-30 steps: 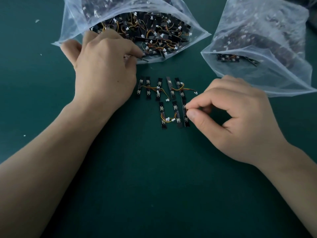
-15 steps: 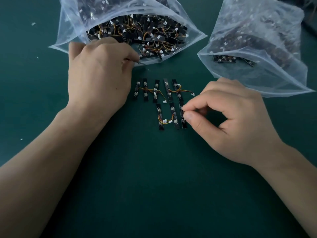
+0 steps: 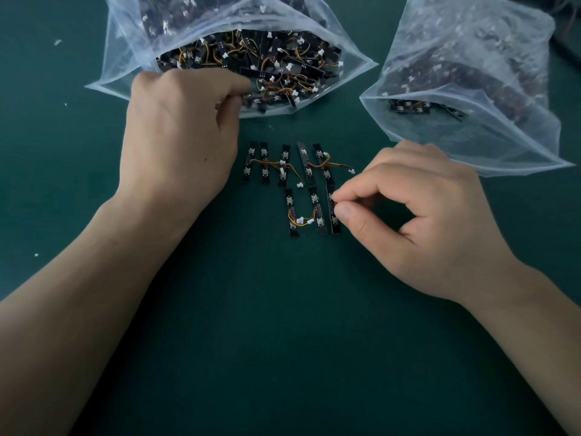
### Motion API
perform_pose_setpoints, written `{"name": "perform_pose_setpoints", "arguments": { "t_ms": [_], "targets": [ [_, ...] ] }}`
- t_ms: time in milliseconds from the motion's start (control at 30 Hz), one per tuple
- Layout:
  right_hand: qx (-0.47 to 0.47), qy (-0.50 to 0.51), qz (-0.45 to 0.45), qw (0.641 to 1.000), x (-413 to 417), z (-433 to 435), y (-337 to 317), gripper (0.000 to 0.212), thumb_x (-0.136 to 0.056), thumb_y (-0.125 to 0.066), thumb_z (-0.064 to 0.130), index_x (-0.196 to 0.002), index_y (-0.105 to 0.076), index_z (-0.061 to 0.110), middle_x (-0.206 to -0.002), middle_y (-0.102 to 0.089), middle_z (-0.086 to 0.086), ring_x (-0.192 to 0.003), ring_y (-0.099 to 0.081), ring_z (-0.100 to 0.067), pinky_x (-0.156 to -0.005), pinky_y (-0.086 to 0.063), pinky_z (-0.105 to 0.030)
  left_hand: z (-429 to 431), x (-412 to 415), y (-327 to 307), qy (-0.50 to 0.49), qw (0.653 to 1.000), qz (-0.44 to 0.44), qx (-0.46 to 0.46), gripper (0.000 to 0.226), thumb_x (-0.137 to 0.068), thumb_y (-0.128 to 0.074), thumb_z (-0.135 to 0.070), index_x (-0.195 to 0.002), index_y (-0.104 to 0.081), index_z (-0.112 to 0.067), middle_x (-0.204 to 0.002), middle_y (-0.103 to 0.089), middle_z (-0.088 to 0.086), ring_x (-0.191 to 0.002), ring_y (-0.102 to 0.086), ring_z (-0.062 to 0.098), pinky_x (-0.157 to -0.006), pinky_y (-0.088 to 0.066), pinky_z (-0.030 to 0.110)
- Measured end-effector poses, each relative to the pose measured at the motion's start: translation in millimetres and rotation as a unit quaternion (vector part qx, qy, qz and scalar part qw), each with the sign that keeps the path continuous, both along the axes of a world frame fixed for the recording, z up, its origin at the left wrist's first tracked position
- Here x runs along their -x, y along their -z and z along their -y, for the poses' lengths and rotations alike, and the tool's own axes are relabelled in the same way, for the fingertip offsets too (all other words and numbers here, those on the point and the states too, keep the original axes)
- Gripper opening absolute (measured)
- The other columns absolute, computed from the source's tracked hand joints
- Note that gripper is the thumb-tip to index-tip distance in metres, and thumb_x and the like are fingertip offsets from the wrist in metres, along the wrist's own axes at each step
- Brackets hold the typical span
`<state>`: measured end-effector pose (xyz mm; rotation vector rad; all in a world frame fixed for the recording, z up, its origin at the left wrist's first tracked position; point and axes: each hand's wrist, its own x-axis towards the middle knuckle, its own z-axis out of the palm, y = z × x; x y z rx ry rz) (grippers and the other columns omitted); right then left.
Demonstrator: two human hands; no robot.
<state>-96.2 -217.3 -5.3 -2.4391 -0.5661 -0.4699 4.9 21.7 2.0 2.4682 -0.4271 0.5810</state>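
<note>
The right hand [image 3: 421,221] has its grip shut tight, thumb and first finger pinching the end strip [image 3: 334,222] of the lower row on the table [image 3: 283,341]. The left hand [image 3: 179,136] curls at the mouth of the open bag [image 3: 119,58], pinching a loose strip [image 3: 252,100] there. The wires [image 3: 313,213] could snag and drag the neat rows crooked. A hard pull could spill the bag. The second bag [image 3: 471,58] sits close on the right. Nearer the person there is room to move.
</note>
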Motion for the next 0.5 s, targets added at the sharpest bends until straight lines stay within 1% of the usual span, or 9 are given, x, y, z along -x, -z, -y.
{"name": "perform_pose_setpoints", "arguments": {
  "t_ms": [33,67,167,200,267,333,367,433,500],
  "targets": [
    [0.0,0.0,0.0,1.0,-0.1,0.0,-0.2,0.007,-0.094,-0.075,0.016,-0.088,-0.078,0.014,-0.079,-0.068,0.002,-0.076,-0.062,-0.024,-0.08,-0.046,-0.042,0.3,0.1,-1.0,0.001,1.0,0.004,0.006,0.028,-0.101,-0.06,-0.016,-0.123,-0.079,-0.018,-0.109,-0.08,0.002,-0.096,-0.075,0.022,-0.09,-0.046,0.018],
    [0.0,0.0,0.0,1.0,-0.2,0.0,-0.3,0.007,-0.094,-0.075,0.015,-0.088,-0.078,0.014,-0.08,-0.069,0.002,-0.077,-0.062,-0.024,-0.08,-0.046,-0.041,0.4,0.1,-1.0,0.004,1.0,0.005,0.01,0.029,-0.101,-0.06,-0.016,-0.123,-0.079,-0.019,-0.109,-0.08,0.002,-0.097,-0.075,0.021,-0.091,-0.046,0.018],
    [-0.001,0.0,-0.001,1.0,0.0,-0.3,-0.6,0.007,-0.094,-0.075,0.015,-0.087,-0.078,0.014,-0.08,-0.069,0.003,-0.077,-0.061,-0.023,-0.08,-0.045,-0.038,-1.1,-0.3,2.1,0.017,1.0,-0.01,-0.003,0.03,-0.1,-0.061,-0.012,-0.122,-0.079,-0.018,-0.11,-0.08,0.002,-0.1,-0.075,0.023,-0.095,-0.053,0.026],
    [-0.001,0.0,0.0,1.0,0.2,-0.6,-0.6,0.007,-0.093,-0.075,0.015,-0.087,-0.078,0.014,-0.08,-0.069,0.003,-0.077,-0.061,-0.023,-0.081,-0.045,-0.037,-1.9,-0.8,2.8,0.019,1.0,-0.016,-0.01,0.03,-0.099,-0.062,-0.01,-0.122,-0.08,-0.017,-0.109,-0.08,0.004,-0.1,-0.075,0.025,-0.096,-0.052,0.026],
    [-0.001,0.0,0.001,1.0,0.4,-0.8,-0.4,0.007,-0.093,-0.075,0.015,-0.087,-0.078,0.014,-0.08,-0.069,0.003,-0.077,-0.061,-0.023,-0.082,-0.044,-0.035,-2.8,-1.5,3.2,0.02,0.999,-0.026,-0.018,0.028,-0.099,-0.064,-0.008,-0.12,-0.08,-0.016,-0.108,-0.08,0.004,-0.1,-0.074,0.025,-0.095,-0.048,0.018],
    [-0.002,-0.001,0.002,1.0,0.4,-0.7,-0.4,0.007,-0.093,-0.076,0.015,-0.087,-0.078,0.014,-0.08,-0.069,0.003,-0.077,-0.062,-0.023,-0.082,-0.044,-0.036,-2.6,-1.2,2.6,0.024,0.999,-0.025,-0.006,0.026,-0.098,-0.065,-0.006,-0.118,-0.081,-0.015,-0.106,-0.08,0.003,-0.094,-0.071,0.016,-0.09,-0.038,0.0],
    [-0.002,-0.001,0.003,1.0,0.4,-0.5,-0.3,0.007,-0.093,-0.076,0.015,-0.087,-0.078,0.014,-0.08,-0.069,0.003,-0.077,-0.062,-0.022,-0.081,-0.045,-0.036,-2.5,-0.9,2.1,0.031,0.999,-0.02,0.006,0.025,-0.097,-0.066,-0.006,-0.116,-0.081,-0.014,-0.104,-0.079,0.001,-0.091,-0.067,0.008,-0.087,-0.034,-0.005],
    [-0.003,-0.001,0.003,1.0,0.4,-0.5,0.2,0.007,-0.093,-0.075,0.015,-0.087,-0.078,0.014,-0.08,-0.069,0.004,-0.077,-0.062,-0.022,-0.081,-0.045,-0.037,-2.0,-0.5,1.4,0.045,0.998,-0.001,0.035,0.023,-0.097,-0.067,-0.008,-0.113,-0.081,-0.014,-0.101,-0.076,-0.009,-0.085,-0.061,-0.003,-0.085,-0.034,-0.006],
    [-0.004,0.002,0.004,1.0,0.4,-0.4,0.4,0.007,-0.094,-0.075,0.015,-0.088,-0.078,0.014,-0.08,-0.069,0.003,-0.077,-0.062,-0.023,-0.08,-0.045,-0.037,-0.1,0.6,0.1,0.055,0.995,0.008,0.083,0.022,-0.097,-0.069,-0.012,-0.113,-0.081,-0.019,-0.1,-0.07,-0.024,-0.083,-0.064,-0.01,-0.086,-0.041,-0.001]
  ]
}}
